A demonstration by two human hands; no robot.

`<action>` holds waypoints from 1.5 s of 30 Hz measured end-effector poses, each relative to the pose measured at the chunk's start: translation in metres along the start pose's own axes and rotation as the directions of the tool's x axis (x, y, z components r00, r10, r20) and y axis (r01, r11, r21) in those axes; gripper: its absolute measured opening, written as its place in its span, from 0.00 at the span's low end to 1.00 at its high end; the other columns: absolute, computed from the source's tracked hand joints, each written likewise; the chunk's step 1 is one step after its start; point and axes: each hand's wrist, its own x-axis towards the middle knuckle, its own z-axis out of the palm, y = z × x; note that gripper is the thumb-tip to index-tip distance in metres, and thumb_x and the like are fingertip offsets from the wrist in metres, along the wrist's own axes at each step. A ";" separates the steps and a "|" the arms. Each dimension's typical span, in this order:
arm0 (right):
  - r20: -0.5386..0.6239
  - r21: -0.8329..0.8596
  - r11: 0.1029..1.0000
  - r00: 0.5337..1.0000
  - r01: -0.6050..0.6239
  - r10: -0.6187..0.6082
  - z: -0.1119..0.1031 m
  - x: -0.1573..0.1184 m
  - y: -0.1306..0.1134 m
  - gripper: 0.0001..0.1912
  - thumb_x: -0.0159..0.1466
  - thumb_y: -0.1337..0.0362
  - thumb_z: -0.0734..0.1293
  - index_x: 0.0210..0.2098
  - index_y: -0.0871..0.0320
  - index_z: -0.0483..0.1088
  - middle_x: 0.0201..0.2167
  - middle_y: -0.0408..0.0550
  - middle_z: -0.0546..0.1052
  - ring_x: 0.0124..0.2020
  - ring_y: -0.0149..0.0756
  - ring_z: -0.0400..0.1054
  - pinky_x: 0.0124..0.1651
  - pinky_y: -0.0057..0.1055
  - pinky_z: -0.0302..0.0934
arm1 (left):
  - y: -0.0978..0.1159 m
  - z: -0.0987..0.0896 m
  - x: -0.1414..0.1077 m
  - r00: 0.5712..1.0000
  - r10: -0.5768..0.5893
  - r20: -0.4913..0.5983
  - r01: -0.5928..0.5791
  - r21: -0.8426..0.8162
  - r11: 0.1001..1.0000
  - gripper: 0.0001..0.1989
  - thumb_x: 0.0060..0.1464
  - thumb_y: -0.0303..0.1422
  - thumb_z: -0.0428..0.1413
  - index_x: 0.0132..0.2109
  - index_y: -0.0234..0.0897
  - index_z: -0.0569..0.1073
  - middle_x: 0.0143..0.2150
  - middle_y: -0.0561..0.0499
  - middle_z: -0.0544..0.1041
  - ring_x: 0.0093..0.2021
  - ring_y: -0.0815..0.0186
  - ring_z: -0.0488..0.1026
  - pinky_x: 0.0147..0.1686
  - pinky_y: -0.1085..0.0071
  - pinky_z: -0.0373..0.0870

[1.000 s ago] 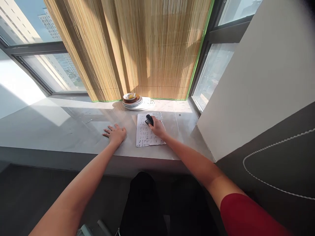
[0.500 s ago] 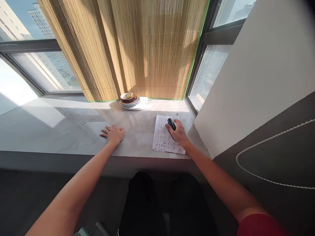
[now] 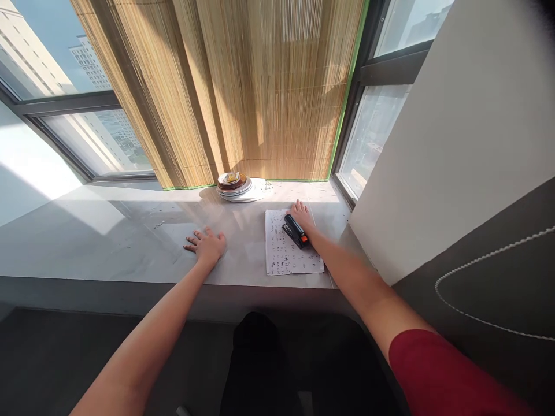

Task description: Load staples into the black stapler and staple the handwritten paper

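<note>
My right hand (image 3: 302, 217) has released the stapler (image 3: 295, 230)—it is now unburdened, fingers extended past the far edge of the sheet (image 3: 278, 254). The stapler rests on the sheet, upper right portion. My left hand (image 3: 208, 247) lies spread, left of the sheet. Stapler: elongated, black, orange patch at near end. Sheet: thin, handwritten, ragged near edge. Round plates (image 3: 237, 196) stack beyond the sheet, leftward.
</note>
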 end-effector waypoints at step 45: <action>-0.011 0.891 0.300 0.679 0.339 -0.734 -0.106 -0.268 -0.147 0.25 0.60 0.37 0.60 0.33 0.43 0.81 0.22 0.40 0.76 0.26 0.37 0.72 0.28 0.37 0.66 | 0.003 -0.007 0.004 0.998 0.009 0.069 -0.005 -0.062 0.998 0.37 0.66 0.48 0.43 0.73 0.26 0.58 0.75 0.20 0.48 0.74 0.22 0.43 0.63 0.23 0.42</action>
